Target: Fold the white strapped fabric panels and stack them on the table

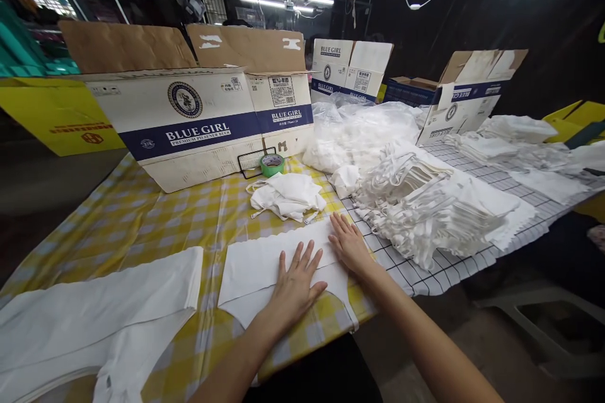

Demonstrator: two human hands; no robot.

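Observation:
A white garment (250, 267), perhaps a camisole top with narrow straps, lies flat on the yellow checked tablecloth (155, 220). My left hand (297, 280) rests on its middle, fingers spread. At the garment's right edge lies my right hand (348, 240), palm down with the fingers stretched out. Neither hand grips anything. Left of them, a layered stack of white garments (118, 308) reaches the near edge. A crumpled white garment (287, 195) with straps sits just beyond the flat one.
A large beer carton (198, 132) stands behind, with green tape (272, 165) and a black wire rack (250, 162) before it. On the right, a tall pile of white garments (435, 208) covers a grid-patterned cloth (439, 278). Clear plastic bags (363, 129) and another carton (466, 97) stand farther back.

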